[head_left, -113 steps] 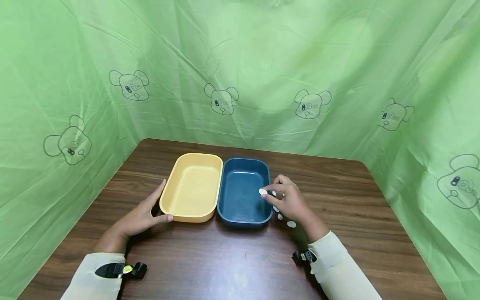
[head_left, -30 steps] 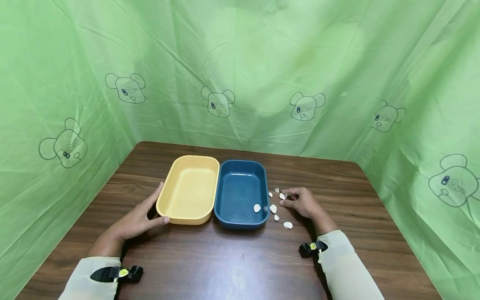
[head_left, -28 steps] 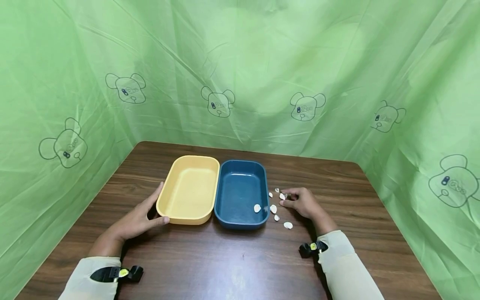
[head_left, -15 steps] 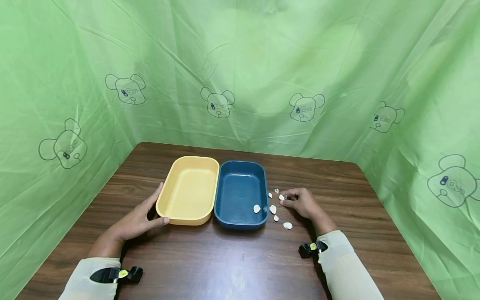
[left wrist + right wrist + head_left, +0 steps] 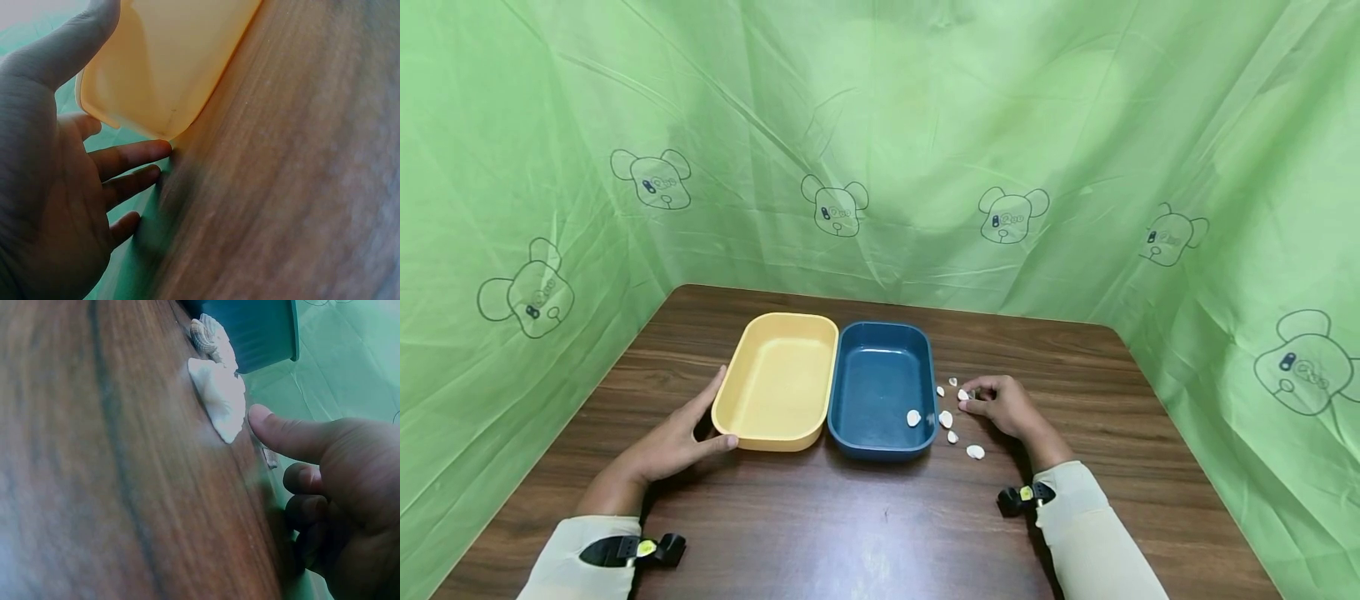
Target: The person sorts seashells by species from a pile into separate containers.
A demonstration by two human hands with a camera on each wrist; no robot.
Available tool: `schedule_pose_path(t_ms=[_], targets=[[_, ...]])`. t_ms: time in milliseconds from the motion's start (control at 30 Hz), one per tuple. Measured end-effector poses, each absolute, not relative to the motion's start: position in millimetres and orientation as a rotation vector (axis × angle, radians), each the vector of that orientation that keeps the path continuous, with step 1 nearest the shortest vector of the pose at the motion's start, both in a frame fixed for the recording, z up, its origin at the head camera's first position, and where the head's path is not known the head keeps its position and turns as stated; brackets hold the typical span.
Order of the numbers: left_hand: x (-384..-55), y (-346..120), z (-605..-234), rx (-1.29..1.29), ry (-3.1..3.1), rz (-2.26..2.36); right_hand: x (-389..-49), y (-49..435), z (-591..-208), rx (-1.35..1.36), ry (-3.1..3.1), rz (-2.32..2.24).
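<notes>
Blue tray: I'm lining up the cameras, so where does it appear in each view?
Head: blue tray just below the picture's centre, right of the yellow tray.
Left wrist: not in the picture.
Right wrist: at the top edge, right of centre, partly cut off.
Shared landmark: the brown wooden table, in all three views.

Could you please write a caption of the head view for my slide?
Left hand touching a yellow rectangular tray, right hand by small white seashells beside a blue rectangular tray.
</notes>
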State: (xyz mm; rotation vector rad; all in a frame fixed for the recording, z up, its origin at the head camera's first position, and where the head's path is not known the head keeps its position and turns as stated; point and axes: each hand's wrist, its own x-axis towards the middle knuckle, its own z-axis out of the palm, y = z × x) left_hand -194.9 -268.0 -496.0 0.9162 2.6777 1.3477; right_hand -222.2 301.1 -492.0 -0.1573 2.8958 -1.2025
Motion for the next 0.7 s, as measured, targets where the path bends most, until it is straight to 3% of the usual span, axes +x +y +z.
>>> schedule_pose_path(t_ms=[700], targets=[[-195.9, -268.7, -495.7, 0.935, 2.664, 1.36, -221.8, 299.0, -487.6, -0.142, 2.947, -1.373]])
